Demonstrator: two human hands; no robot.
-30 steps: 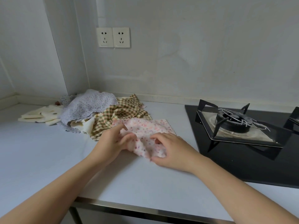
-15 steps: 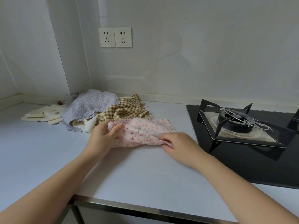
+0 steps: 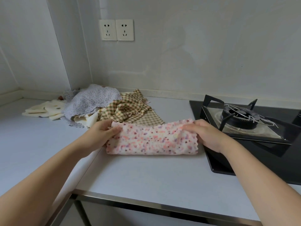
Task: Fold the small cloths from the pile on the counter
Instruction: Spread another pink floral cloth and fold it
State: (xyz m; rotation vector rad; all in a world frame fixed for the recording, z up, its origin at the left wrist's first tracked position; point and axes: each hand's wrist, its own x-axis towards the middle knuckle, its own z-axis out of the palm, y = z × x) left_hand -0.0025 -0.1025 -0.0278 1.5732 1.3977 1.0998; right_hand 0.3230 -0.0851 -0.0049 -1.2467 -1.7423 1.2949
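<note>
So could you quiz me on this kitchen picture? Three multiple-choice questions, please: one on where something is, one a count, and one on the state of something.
1. Where is the gas burner relative to the pink spotted cloth?
A) to its left
B) to its right
C) directly in front of it

2. How many socket plates are there?
A) one
B) two
C) four

3. How is the pink spotted cloth being handled?
A) lying flat, untouched
B) dangling from one hand
C) held at each end by the left hand and the right hand

Answers:
1 B: the burner sits on the black hob, beyond the right hand.
2 B: two plates sit side by side.
3 C: each hand pinches one end, and the cloth's lower edge rests on the counter.
</note>
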